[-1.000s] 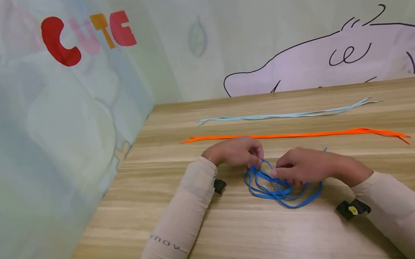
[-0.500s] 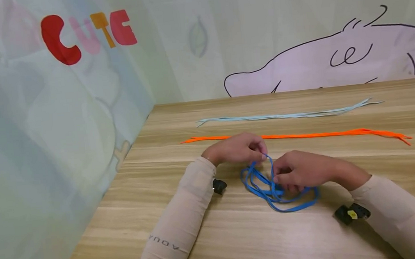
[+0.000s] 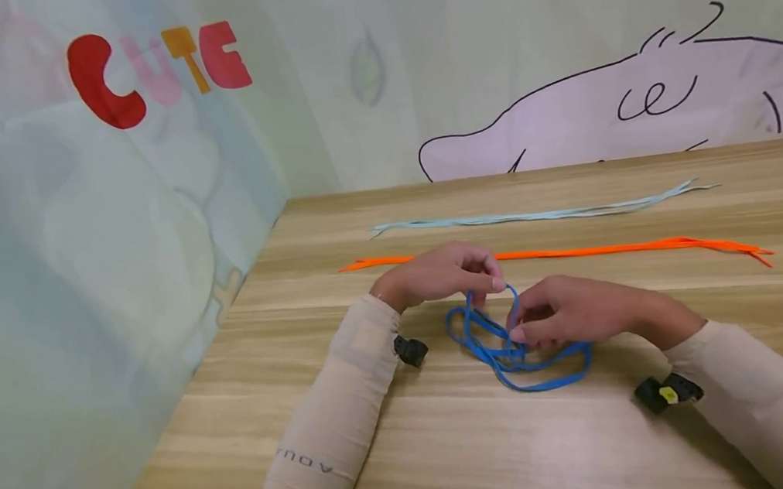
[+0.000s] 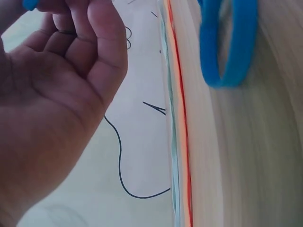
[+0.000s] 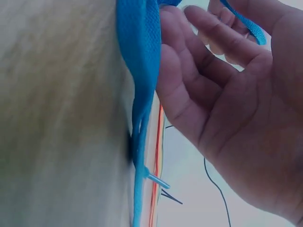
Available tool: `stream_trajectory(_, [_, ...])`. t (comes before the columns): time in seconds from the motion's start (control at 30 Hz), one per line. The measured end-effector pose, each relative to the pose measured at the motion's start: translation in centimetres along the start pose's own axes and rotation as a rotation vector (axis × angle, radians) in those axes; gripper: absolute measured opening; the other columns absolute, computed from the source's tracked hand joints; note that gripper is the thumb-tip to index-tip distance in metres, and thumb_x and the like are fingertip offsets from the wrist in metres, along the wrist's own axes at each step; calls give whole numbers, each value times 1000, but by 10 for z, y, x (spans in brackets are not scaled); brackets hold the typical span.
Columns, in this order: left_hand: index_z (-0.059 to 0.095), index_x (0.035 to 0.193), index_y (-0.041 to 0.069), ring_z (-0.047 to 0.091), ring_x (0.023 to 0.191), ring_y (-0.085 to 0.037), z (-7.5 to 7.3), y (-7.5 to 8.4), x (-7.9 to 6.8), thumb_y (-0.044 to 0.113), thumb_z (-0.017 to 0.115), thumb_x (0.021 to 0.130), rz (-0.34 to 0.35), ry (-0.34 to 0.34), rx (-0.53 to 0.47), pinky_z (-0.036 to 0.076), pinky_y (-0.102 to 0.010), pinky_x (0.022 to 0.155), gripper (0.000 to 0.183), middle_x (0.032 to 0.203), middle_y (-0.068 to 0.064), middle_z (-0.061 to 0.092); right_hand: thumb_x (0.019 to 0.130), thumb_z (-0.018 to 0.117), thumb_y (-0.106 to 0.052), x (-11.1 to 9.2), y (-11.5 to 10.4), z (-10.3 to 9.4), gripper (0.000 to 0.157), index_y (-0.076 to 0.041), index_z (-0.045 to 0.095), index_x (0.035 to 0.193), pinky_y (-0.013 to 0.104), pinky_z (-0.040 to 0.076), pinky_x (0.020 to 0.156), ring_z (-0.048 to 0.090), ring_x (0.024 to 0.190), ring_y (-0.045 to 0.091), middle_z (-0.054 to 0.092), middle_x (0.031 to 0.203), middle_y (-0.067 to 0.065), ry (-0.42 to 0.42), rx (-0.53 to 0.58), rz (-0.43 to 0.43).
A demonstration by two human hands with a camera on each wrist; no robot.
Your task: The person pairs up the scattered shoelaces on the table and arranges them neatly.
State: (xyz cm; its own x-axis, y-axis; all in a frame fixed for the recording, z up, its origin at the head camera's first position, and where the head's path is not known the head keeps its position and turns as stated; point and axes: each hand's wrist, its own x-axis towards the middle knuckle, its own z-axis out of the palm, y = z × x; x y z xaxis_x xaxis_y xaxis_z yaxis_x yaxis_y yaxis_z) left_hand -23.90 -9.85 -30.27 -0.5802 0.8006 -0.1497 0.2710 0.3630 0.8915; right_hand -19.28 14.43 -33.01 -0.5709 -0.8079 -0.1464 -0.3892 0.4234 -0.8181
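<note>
A blue shoelace point(image 3: 551, 386) lies in loose, tangled loops on the wooden table. My left hand point(image 3: 439, 273) pinches one strand of it between thumb and fingertips, raised slightly above the tangle. Just to the right, my right hand point(image 3: 575, 310) pinches the same lace lower down, a short stretch spanning the two hands. In the left wrist view, a blue loop point(image 4: 241, 52) hangs beside the curled left fingers. The right wrist view shows flat blue lace point(image 5: 137, 42) by the right fingers, with a tipped end point(image 5: 157, 179) sticking out; the right fingertips are partly hidden there.
Behind the hands, orange laces point(image 3: 574, 252) lie stretched across the table point(image 3: 465, 448), partly covered by the left hand. Farther back runs a pale blue bundle of laces point(image 3: 536, 216). A printed cloth point(image 3: 322, 87) hangs along the back and left sides.
My left hand has risen slightly, lifting its strand away from the tangle. The pile of blue loops has shifted a little left and opened out. My right hand has moved slightly.
</note>
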Motion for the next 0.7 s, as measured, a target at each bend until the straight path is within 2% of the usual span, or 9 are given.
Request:
stream_trajectory(0.1, [64, 106, -2, 61, 83, -38, 1, 1, -1, 22, 61, 99, 15, 3, -29, 52, -34, 79, 25, 84, -13, 63, 102, 61, -26, -1, -1, -2, 15, -16, 72, 98, 31, 53, 67, 61, 74, 17, 67, 82, 0, 12, -10, -49])
stream_trajectory(0.23, [63, 103, -2, 59, 81, -40, 1, 3, -1, 20, 61, 99, 56, 16, -79, 52, -35, 77, 23, 80, -11, 59, 100, 63, -22, -6, -5, -6, 16, -14, 70, 89, 28, 48, 61, 56, 69, 16, 63, 76, -2, 31, -8, -92])
stream_trajectory(0.5, [65, 98, 4, 61, 76, -31, 1, 11, -3, 18, 61, 99, 110, 18, -112, 51, -36, 76, 14, 80, -12, 58, 102, 60, -22, -9, -9, -4, 16, -13, 73, 105, 34, 55, 71, 64, 80, 23, 69, 87, 4, 35, 36, -118])
stream_trajectory(0.7, [63, 99, 3, 61, 76, -32, -1, 17, -7, 17, 61, 100, 164, 13, -103, 52, -36, 74, 14, 80, -11, 57, 102, 61, -21, -8, -9, -4, 15, -14, 75, 100, 37, 57, 74, 68, 81, 24, 71, 90, 2, 43, 41, -124])
